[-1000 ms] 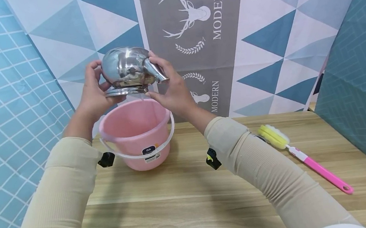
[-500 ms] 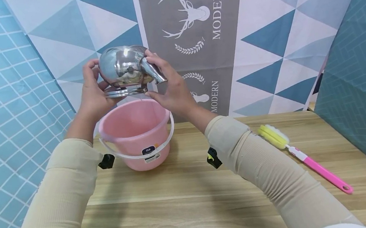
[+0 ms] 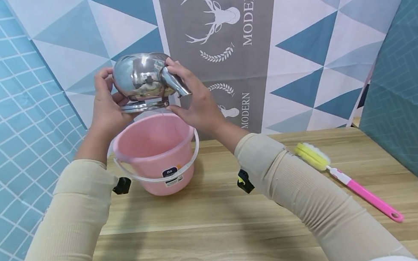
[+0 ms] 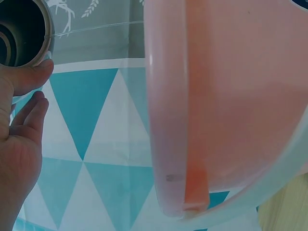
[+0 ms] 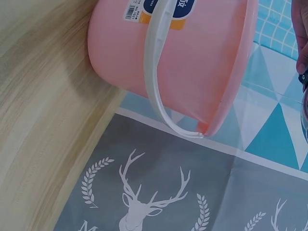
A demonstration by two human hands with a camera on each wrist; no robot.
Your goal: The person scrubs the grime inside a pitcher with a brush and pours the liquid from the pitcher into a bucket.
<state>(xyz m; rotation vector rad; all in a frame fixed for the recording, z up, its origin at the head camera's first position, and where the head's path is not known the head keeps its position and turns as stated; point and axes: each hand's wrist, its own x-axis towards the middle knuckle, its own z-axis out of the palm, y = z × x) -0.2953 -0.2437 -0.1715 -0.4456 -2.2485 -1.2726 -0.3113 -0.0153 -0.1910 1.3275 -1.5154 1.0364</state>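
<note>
A shiny steel teapot (image 3: 142, 75) is held upside down above the pink bucket (image 3: 176, 164), its spout (image 3: 176, 81) slanting down to the right. My left hand (image 3: 104, 105) grips its left side, thumb below near the rim and fingers up along the body. On the other side my right hand (image 3: 199, 101) holds it near the spout, fingers behind the spout and thumb at the rim. In the left wrist view the teapot's dark round mouth (image 4: 21, 31) shows, and a thin thread of water (image 4: 96, 29) runs from its rim to the bucket.
The bucket's white handle (image 3: 193, 160) hangs down its front. A sponge brush (image 3: 312, 156) with a pink handle lies on the wooden table (image 3: 206, 238) at the right. Patterned sheets (image 3: 312, 50) stand behind the table and along both sides.
Both hands and the teapot have shifted very slightly left from one second ago and are nearly still since. The thin thread of water below the rim continues.
</note>
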